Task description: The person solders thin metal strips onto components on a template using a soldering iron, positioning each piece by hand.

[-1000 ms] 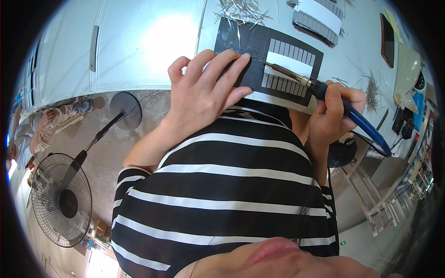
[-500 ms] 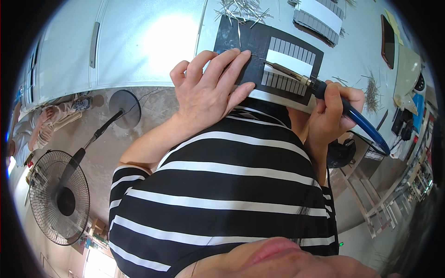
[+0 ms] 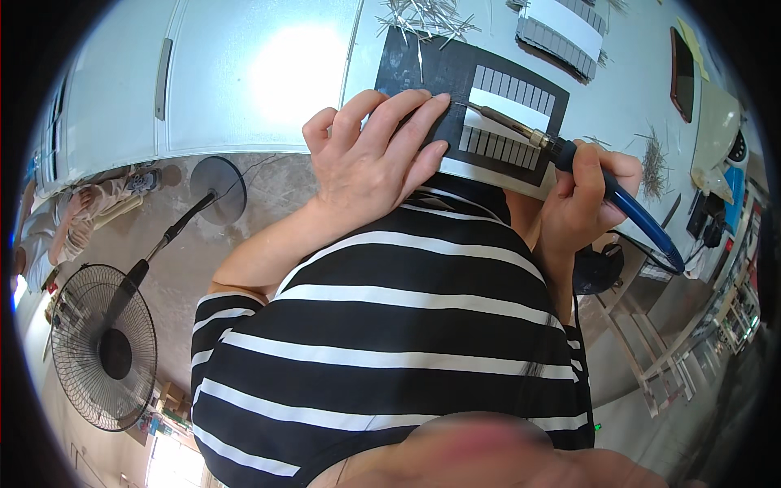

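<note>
Unmoved hands (image 3: 370, 159), dark grey-striped panel (image 3: 439, 77)

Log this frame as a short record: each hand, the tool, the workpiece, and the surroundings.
left hand: left hand lies flat, fingers spread, pressing on the black mat
right hand: right hand grips the blue-handled soldering iron
tool tip: metal tip reaches the row of grey strips on the mat
workpiece: grey strips with a white band across them
bench: white table with loose thin metal strips; a second strip set further back
floor: pedestal fan at the person's left
</note>
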{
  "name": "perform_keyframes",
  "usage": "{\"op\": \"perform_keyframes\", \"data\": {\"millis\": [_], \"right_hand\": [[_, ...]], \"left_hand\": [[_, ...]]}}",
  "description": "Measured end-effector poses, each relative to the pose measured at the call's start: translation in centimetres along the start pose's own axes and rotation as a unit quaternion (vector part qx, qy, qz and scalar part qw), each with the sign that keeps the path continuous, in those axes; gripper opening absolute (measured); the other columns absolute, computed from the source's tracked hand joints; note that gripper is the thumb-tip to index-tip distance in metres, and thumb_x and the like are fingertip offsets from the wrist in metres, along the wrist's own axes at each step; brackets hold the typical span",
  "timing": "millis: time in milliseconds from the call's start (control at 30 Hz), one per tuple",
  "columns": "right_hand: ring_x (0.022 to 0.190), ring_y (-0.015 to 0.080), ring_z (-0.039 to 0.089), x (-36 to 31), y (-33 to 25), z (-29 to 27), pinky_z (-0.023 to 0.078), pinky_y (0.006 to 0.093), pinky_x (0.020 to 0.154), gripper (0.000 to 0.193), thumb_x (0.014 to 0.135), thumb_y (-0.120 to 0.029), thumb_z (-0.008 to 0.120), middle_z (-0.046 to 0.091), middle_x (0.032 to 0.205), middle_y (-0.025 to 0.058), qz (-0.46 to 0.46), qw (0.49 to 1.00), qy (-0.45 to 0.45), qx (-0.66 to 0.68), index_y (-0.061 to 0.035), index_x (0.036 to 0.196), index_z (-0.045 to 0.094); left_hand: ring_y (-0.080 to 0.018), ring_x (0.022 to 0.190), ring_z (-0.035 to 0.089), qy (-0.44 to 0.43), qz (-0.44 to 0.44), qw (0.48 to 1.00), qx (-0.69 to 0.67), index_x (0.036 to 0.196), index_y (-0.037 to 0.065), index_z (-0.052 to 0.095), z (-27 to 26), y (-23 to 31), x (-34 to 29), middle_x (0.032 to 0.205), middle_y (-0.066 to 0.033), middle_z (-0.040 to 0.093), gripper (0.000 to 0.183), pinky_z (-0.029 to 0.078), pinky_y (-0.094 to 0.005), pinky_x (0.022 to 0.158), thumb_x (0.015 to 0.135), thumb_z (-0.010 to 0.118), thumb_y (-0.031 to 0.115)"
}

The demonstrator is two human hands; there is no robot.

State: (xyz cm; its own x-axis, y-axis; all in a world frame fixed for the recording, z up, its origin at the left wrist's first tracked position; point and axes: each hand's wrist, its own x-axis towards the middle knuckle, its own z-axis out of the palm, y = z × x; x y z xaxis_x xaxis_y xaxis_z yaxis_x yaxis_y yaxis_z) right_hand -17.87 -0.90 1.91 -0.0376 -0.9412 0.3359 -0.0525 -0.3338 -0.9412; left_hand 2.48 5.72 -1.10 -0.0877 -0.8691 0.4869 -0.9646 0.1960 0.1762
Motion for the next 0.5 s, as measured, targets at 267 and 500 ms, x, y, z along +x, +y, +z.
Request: {"op": "perform_keyframes", "data": {"millis": [267, 500], "right_hand": [[0.043, 0.0024, 0.045, 0.0, 0.1, 0.0, 0.032, 0.0166, 0.039, 0.018, 0.086, -0.001, 0.067, 0.058, 0.067, 0.0076, 0.013, 1.000, 0.004, 0.025, -0.0023, 0.090, 0.049], [0.048, 0.0060, 0.039, -0.2, -0.9, 0.5, 0.031, 0.0207, 0.044, 0.012, 0.085, 0.004, 0.061, 0.049, 0.068, 0.0052, -0.025, 0.997, 0.000, -0.073, 0.0010, 0.082, 0.050]], "left_hand": [[-0.0132, 0.105, 0.049, 0.012, 0.000, 1.000, -0.007, 0.118, 0.020, 0.071, 0.1, -0.1, 0.1, 0.115, 0.0082, 0.064, 0.036, 0.025, -0.0330, 0.090, 0.090, 0.064, 0.040], [-0.0129, 0.103, 0.049, 0.021, 0.000, 1.000, -0.001, 0.116, 0.022, 0.072, 0.2, 0.0, 0.2, 0.113, 0.0094, 0.064, 0.033, 0.025, -0.0327, 0.090, 0.089, 0.064, 0.039]]}}
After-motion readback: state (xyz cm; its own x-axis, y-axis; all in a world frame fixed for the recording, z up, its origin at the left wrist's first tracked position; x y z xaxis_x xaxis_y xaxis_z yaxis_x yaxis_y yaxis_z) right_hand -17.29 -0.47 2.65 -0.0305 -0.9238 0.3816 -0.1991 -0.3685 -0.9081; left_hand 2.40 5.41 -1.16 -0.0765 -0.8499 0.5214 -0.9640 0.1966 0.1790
